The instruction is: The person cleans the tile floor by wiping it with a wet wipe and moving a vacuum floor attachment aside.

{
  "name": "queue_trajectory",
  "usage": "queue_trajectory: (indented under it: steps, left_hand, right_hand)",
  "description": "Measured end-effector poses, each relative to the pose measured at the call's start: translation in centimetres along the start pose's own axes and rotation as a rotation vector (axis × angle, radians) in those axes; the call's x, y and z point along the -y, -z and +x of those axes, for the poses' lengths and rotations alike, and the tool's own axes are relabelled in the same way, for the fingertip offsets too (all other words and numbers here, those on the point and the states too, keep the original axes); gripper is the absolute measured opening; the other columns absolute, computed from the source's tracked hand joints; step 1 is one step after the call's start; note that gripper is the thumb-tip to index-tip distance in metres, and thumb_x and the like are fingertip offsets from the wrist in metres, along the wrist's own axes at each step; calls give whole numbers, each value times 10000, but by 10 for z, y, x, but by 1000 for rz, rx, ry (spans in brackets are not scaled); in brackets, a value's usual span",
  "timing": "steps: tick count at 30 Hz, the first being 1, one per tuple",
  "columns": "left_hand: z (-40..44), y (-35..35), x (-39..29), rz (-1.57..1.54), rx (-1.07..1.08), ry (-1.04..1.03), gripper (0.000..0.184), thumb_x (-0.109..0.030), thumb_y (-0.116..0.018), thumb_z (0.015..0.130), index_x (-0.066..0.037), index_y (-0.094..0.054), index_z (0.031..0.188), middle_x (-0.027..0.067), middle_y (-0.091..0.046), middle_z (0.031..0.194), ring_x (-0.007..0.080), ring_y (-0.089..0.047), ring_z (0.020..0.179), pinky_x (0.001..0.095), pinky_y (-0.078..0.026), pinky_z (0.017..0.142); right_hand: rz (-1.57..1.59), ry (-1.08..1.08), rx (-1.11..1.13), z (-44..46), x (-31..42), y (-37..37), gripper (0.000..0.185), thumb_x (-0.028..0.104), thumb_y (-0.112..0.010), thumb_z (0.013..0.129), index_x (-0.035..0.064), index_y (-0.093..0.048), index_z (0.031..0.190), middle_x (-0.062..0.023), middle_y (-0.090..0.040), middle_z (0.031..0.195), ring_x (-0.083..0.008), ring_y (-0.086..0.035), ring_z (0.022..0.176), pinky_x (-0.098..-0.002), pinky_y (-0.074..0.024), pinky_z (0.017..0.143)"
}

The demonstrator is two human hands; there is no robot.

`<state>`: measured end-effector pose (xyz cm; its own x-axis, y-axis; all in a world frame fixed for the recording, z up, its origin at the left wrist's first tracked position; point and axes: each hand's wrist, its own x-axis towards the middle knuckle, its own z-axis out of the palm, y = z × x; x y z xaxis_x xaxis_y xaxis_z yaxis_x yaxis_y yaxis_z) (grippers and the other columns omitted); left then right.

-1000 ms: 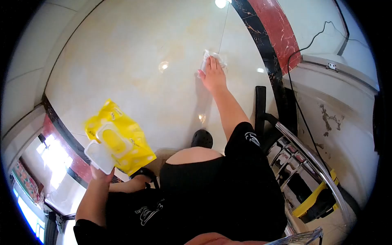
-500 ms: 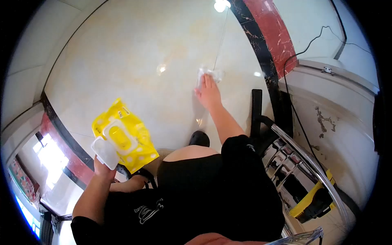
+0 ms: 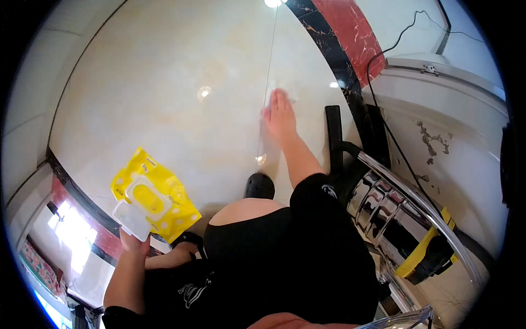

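Note:
My left hand [image 3: 133, 243] grips the raised white lid [image 3: 131, 220] of a yellow wet wipe pack [image 3: 174, 198] with pale dots. The pack hangs in front of my left knee, its white-rimmed opening facing up. My right hand [image 3: 280, 112] is stretched out over the glossy beige floor [image 3: 164, 60], fingers forward and pressed down on a white wipe [image 3: 273, 86]. Most of the wipe is hidden under the hand; only pale edges show past the fingertips.
A black shoe [image 3: 259, 186] stands below my right hand. To the right is a chrome-framed chair [image 3: 405, 189] with a black foot bar [image 3: 333, 137] and a yellow-and-black object [image 3: 430, 255]. A black cable [image 3: 392, 137] hangs along the wall. Red and black border tiles [image 3: 350, 35] edge the floor.
My right hand has slid over the floor and now covers more of the wipe. The view has shifted slightly; my left hand still holds the pack by its lid.

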<state>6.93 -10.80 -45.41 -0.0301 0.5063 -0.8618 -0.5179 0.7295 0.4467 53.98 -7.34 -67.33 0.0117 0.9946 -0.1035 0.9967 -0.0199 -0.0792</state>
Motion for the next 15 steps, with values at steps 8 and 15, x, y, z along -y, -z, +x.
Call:
queue_trajectory:
  steps: [8, 15]
  left_hand:
    - [-1, -8, -9, 23, 49, -34, 414, -317, -476, 917, -76, -470, 1253, 80, -556, 1216, 272, -545, 1110, 428, -454, 934]
    - [-3, -5, -5, 71, 16, 13, 409, -322, -472, 914, -84, -477, 1246, 71, -562, 1209, 265, -552, 1100, 417, -463, 921]
  right_hand:
    - [37, -214, 67, -7, -5, 3, 610, 333, -494, 876, -41, -349, 1337, -170, -350, 1391, -322, -334, 1289, -399, -300, 1069]
    - [96, -224, 1, 12, -19, 5, 634, 354, -489, 874, -45, -342, 1344, -181, -355, 1385, -329, -328, 1289, -390, -280, 1082]
